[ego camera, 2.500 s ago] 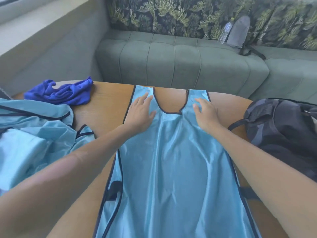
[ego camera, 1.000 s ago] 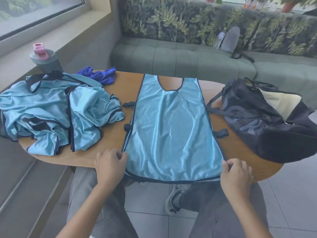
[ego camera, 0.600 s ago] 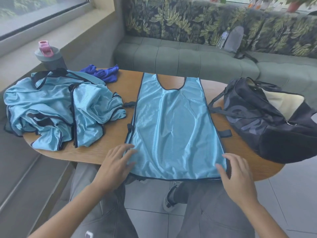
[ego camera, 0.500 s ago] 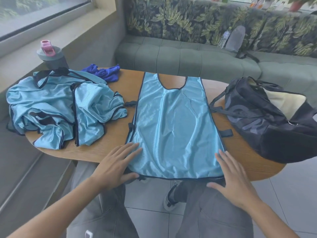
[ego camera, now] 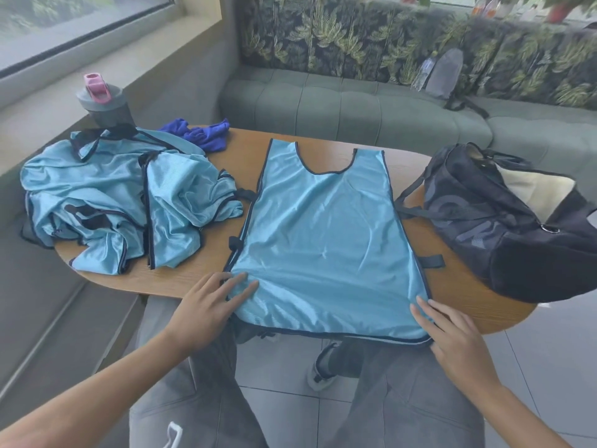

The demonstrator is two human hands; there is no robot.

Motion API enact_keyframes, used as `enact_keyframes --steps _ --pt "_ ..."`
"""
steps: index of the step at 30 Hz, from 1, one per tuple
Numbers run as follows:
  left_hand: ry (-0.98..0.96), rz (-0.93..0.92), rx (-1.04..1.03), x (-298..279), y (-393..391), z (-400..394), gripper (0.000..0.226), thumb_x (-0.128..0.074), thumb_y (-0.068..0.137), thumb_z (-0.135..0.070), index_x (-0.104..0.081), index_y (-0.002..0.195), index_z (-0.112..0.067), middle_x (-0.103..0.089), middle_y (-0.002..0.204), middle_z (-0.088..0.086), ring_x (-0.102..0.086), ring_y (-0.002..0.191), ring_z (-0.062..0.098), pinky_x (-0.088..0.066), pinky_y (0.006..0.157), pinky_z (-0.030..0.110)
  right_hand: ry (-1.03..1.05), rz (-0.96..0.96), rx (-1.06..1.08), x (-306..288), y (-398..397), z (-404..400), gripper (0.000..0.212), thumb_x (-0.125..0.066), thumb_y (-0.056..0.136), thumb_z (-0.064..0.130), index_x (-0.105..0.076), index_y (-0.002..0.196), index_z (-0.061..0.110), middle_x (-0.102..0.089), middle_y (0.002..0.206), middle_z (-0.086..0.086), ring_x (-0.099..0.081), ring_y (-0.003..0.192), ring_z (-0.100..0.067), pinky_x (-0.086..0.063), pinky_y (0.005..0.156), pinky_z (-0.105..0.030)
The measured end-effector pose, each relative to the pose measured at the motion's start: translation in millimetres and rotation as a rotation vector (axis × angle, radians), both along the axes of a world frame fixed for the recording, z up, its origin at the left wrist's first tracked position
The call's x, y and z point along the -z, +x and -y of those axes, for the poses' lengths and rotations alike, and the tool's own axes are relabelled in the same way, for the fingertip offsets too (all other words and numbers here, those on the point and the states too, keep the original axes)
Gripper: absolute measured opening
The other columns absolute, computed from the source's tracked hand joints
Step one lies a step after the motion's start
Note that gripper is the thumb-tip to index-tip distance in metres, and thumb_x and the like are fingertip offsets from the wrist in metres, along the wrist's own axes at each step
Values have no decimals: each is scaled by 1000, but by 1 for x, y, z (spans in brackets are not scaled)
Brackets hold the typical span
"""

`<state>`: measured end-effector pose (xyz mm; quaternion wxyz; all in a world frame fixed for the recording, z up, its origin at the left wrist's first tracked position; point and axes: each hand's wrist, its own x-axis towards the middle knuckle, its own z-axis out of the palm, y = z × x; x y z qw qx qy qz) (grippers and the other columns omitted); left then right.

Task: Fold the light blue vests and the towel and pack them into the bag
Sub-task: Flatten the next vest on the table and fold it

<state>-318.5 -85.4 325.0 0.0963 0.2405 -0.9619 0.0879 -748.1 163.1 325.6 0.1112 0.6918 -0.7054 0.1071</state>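
Note:
A light blue vest (ego camera: 326, 240) with dark trim lies flat on the wooden table (ego camera: 465, 305), its hem hanging over the near edge. My left hand (ego camera: 210, 305) rests flat, fingers spread, on the vest's lower left corner. My right hand (ego camera: 452, 334) lies open at the lower right corner, fingertips on the fabric. A crumpled heap of more light blue vests (ego camera: 122, 202) sits at the left. The dark blue towel (ego camera: 200, 134) is bunched at the far left of the table. The dark bag (ego camera: 517, 227) stands unzipped at the right.
A grey shaker bottle with a pink lid (ego camera: 103, 105) stands on the ledge behind the heap. A green sofa (ego camera: 355, 111) runs behind the table, with a plastic bottle (ego camera: 423, 74) and a grey pouch (ego camera: 447, 74) on it. My knees are under the near edge.
My hands moved from the vest's shoulders down to its hem, gripped the bottom corners, then opened and now lie flat on them. The view pulled back.

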Motion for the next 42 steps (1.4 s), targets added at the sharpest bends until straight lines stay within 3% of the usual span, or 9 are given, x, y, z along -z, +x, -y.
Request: enact_keyframes --steps 3,6,9,12,15,18,23,30,42 --pt "162 -75 -35 -11 -3 3 81 -64 60 13 -65 135 -19 -67 129 4 -62 105 29 -55 87 42 -1 154 136 -6 -1 -3 69 -43 68 -18 -71 125 10 -64 133 1 -60 116 -26 -30 107 -15" --pt "547 -297 -198 -33 -12 5 71 -57 70 15 -70 127 -25 -71 118 -6 -63 108 20 -52 89 36 -57 471 337 -26 8 9 67 -50 70 -31 -73 118 10 -67 118 -3 -62 109 -23 -30 97 1" --pt "802 -531 -284 -58 -25 7 55 -55 81 14 -76 113 -25 -75 106 -13 -68 101 10 -53 90 34 -175 661 436 -54 20 29 55 -50 82 -22 -71 113 19 -73 101 1 -62 88 -16 -40 76 -1" --pt "901 -693 -225 -87 -39 4 40 -55 85 10 -76 96 -23 -76 92 -6 -69 88 16 -53 85 37 -297 790 445 -79 27 49 36 -51 95 -6 -67 110 23 -70 104 7 -63 88 -13 -43 71 -4" --pt "889 -782 -226 -102 -46 3 30 -51 93 -11 -70 80 -30 -65 71 -9 -55 68 12 -45 69 32 -387 871 479 -101 37 62 18 -46 105 12 -61 108 22 -65 98 8 -60 86 -1 -44 68 -11" --pt "835 -859 -293 -105 -47 2 38 -48 99 -36 -60 82 -4 -53 71 14 -45 67 11 -38 65 40 -487 879 477 -115 47 67 14 -40 108 19 -53 103 18 -58 89 13 -53 75 -1 -37 65 -6" --pt "750 -976 -306 -121 -38 -13 32 -49 108 -28 -50 79 -15 -39 65 9 -36 60 14 -30 57 38 -570 793 448 -130 58 57 13 -44 107 19 -51 96 22 -58 82 2 -45 74 -14 -27 63 -31" --pt "620 -954 -312 -138 -13 -17 20 -50 107 -25 -52 88 -22 -49 68 15 -40 58 16 -35 59 34 -558 639 288 -146 60 28 24 -41 102 27 -57 108 10 -60 87 -3 -48 75 -13 -33 62 -16" --pt "633 -850 -395 -140 -53 54 13 -47 107 -29 -53 96 -29 -62 75 8 -59 74 25 -49 74 45 -462 650 351 -157 30 78 11 -52 104 15 -59 109 20 -66 95 2 -57 86 -21 -34 72 -23"
